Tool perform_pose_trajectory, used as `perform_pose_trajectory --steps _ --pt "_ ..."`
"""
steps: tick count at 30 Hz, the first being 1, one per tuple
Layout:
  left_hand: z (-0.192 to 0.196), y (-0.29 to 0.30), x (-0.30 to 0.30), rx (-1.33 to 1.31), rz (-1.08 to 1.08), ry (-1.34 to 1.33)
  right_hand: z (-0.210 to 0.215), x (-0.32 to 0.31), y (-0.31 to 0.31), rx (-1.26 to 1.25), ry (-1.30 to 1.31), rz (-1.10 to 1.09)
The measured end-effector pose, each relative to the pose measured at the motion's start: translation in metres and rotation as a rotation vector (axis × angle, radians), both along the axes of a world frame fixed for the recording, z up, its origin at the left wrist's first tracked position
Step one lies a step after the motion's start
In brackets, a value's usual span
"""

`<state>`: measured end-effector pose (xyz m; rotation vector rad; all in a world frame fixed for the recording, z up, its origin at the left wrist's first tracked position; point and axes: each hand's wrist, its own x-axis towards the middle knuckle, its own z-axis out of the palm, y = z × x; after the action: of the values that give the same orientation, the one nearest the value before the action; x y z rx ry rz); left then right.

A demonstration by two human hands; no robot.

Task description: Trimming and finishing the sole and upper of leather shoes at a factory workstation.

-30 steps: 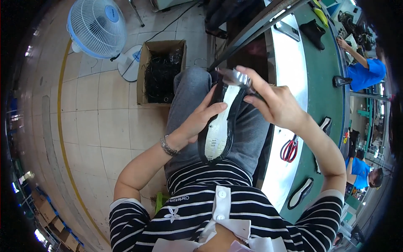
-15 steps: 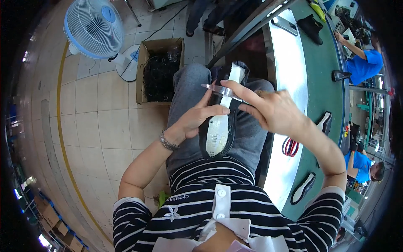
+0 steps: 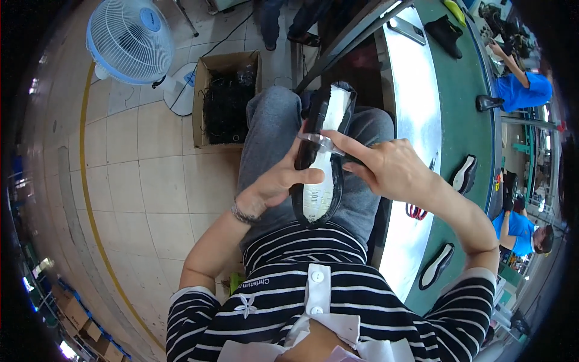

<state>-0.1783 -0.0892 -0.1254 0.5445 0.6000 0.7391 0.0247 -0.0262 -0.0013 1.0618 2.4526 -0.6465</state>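
Observation:
A black shoe (image 3: 336, 190) lies upside down over my lap, its white bottom turned up and its black edges folded around it. My left hand (image 3: 278, 181) grips it from the left side, with the thumb pressed on the white bottom and the other fingers mostly hidden beneath. Curled around a shiny metal hand tool (image 3: 316, 142), my right hand (image 3: 398, 168) rests its index finger along it. The tool's metal part lies across the middle of the shoe. Its handle is hidden in my palm, so its exact kind is unclear.
On my right runs a metal ledge (image 3: 413, 108) beside a green conveyor belt (image 3: 461, 130), where more shoes (image 3: 436, 266) lie. The ledge holds a phone (image 3: 406, 30) and red-and-black rings (image 3: 415, 211). A cardboard box (image 3: 198, 114) of black scraps and a fan (image 3: 129, 42) stand ahead on the left.
The tool has turned and moved slightly nearer to me, and its pointed tip no longer sticks out left of the shoe. My left hand still grips the shoe.

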Motion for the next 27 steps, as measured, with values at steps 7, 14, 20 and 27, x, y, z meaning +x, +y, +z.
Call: perform_pose_trajectory --steps 7,14,20,27 --pt "-0.011 -0.026 0.008 -0.195 0.210 -0.570 0.018 0.014 -0.030 0.344 -0.059 0.302" --pt "0.009 -0.027 0.020 -0.110 0.317 -0.184 0.005 0.010 -0.026 0.422 0.014 0.380" --pt "0.009 -0.028 0.023 -0.024 0.305 0.065 0.053 -0.012 -0.006 0.127 -0.152 0.363" --pt "-0.005 -0.026 0.014 0.033 0.217 -0.032 0.000 -0.022 -0.010 0.044 0.117 0.062"
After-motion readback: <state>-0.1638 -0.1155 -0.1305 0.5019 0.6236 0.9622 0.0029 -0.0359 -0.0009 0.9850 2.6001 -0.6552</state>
